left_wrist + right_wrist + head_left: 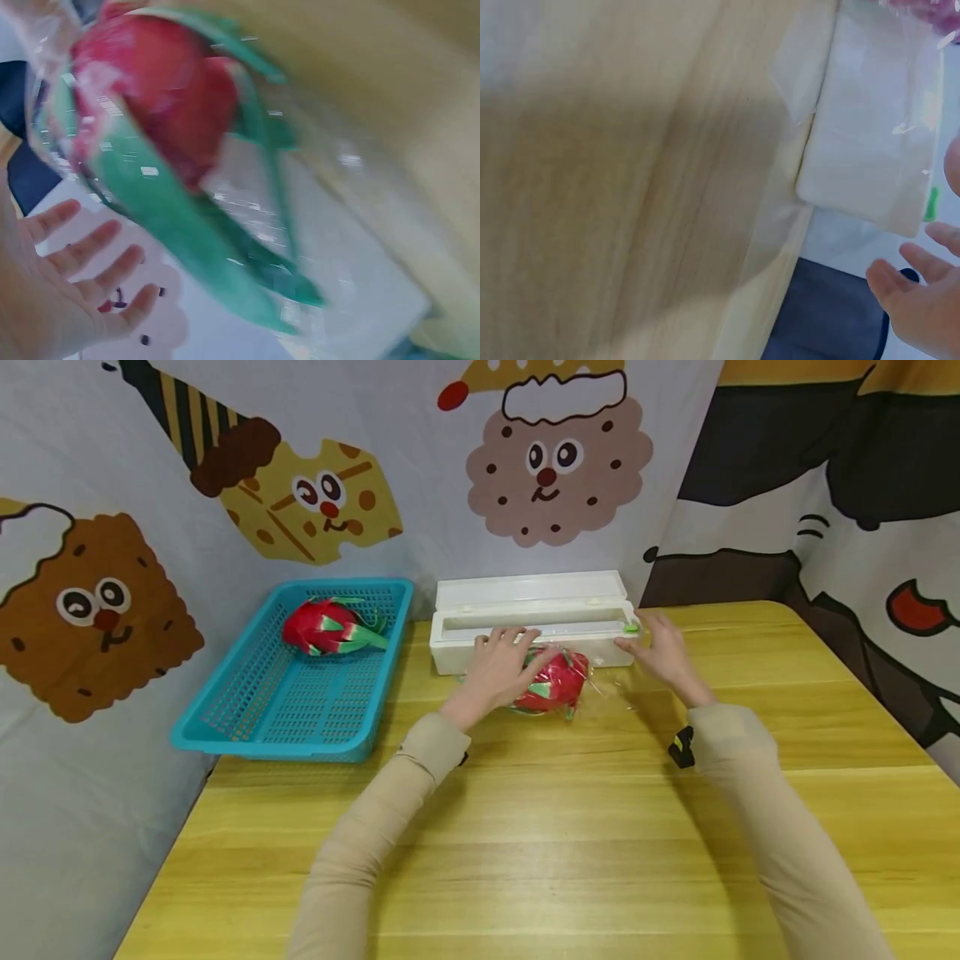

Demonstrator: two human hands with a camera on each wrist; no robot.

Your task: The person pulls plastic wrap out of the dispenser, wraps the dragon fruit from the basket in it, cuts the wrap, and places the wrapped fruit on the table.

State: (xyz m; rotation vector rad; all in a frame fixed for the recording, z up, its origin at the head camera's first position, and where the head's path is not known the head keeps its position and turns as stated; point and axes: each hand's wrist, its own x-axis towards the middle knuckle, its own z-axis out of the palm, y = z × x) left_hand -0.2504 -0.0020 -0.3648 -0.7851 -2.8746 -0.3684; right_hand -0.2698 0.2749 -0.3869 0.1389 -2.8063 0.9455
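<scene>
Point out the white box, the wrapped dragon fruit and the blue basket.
White box [529, 588]: head view, on its raised lid.
Wrapped dragon fruit [165, 86]: left wrist view, on its red skin.
Blue basket [307, 693]: head view, on its bare mesh floor.

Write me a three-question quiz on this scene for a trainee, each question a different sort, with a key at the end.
1. Short answer: Which fruit lies in the blue basket?

2. True or false: The lid of the white box is closed.

3. Fill in the blank: In the head view, the film-covered fruit is closer to the person's ____ hand than to the other.

Key:
1. A dragon fruit.
2. False; the lid of the white box stands raised at the back.
3. Left; the left hand is right beside it.
</scene>
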